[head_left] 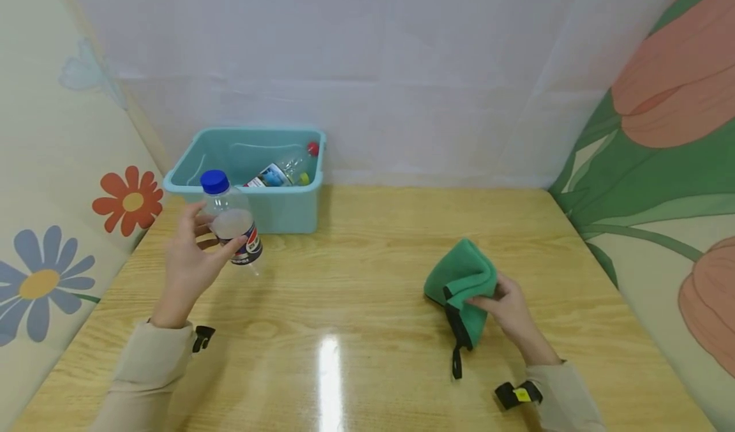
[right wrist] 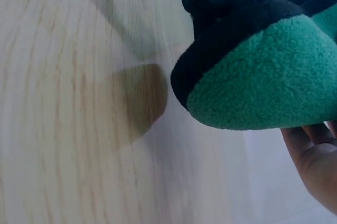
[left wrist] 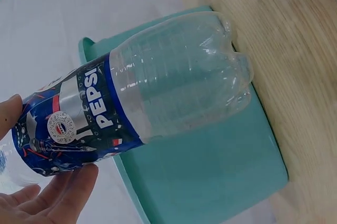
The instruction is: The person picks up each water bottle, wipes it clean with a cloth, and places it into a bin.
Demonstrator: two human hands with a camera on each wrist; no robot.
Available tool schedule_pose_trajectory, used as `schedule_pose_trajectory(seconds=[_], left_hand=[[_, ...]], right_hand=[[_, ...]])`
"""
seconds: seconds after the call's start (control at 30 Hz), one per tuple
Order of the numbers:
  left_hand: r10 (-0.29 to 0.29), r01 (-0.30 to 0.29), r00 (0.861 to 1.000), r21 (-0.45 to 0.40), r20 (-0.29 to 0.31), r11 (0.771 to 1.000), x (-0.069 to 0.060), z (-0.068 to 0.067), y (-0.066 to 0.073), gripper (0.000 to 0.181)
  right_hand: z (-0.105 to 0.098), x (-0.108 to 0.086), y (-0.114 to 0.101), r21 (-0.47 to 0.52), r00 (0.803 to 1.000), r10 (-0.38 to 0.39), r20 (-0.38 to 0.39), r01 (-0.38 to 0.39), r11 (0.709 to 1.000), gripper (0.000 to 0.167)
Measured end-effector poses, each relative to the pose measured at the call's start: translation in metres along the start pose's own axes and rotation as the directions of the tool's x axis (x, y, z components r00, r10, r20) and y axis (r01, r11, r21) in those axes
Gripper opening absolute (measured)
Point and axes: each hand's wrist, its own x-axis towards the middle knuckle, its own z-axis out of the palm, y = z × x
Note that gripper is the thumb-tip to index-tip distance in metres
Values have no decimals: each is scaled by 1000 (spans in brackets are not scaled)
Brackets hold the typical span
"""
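Bottle [head_left: 232,219] labelled "PEPSI", left hand [head_left: 192,248] gripping it, right hand [head_left: 508,307] holding green cloth [head_left: 462,276]

The wood-grained tabletop [head_left: 373,272] carries a teal bin [head_left: 287,212] toward its back left, apparently resting flat.

Left, clear bottle [left wrist: 181,76] with blue cap [head_left: 215,181] and navy, white and red label [left wrist: 79,118]; right, green cloth [head_left: 462,279] edged black; far, turquoise bin [head_left: 287,212]; tabletop [head_left: 367,272], yellowish wood grain.
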Motion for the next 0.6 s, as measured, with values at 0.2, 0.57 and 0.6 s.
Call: schedule_pose_trajectory(seconds=[0.2,0.57,0.6], left_hand=[[41,-41,999,-7,-3,999,-1,7,5,73],[140,-137,989,-52,57,989,-5,22,15,76],[148,-144,987,-60,62,988,-6,24,16,76]], right_hand=[[0,0,-1,14,1000,-3,3,3,1000,45],[-2,-4,1,-5,999,27,18,-27,1000,39],[-2,-4,1,-9,999,29,18,-28,1000,39]])
